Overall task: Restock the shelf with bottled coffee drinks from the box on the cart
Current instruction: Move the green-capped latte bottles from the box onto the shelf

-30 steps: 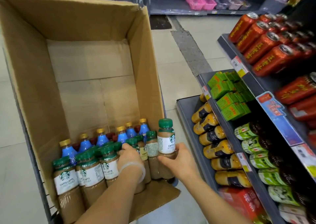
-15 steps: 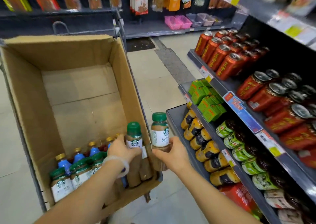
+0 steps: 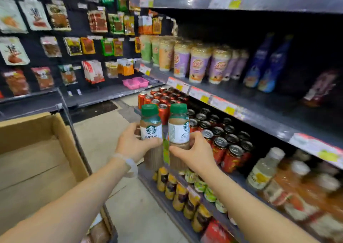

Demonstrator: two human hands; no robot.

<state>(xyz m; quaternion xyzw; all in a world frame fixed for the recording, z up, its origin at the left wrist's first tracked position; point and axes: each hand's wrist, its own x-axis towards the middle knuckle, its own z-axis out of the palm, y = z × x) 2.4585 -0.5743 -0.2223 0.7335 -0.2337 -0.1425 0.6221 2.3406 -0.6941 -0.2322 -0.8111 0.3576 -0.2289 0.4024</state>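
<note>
In the head view, the left hand is wrapped tight around one coffee bottle, and the right hand is wrapped tight around a second coffee bottle. Both bottles stand up straight, side by side and very close, held up in the air in front of the shelf. Each bottle has a green cap and a white label, with light brown drink inside. The two hands are near each other but each holds its own bottle. The left wrist has a pale band on it. The brown cardboard box sits low on the left, open at the top. Behind the bottles, red cans fill one shelf level. Above them stand tall cups with purple labels, and farther right two blue bottles. Below the hands are yellow bottles in a row. Snack bags hang on the far wall
</note>
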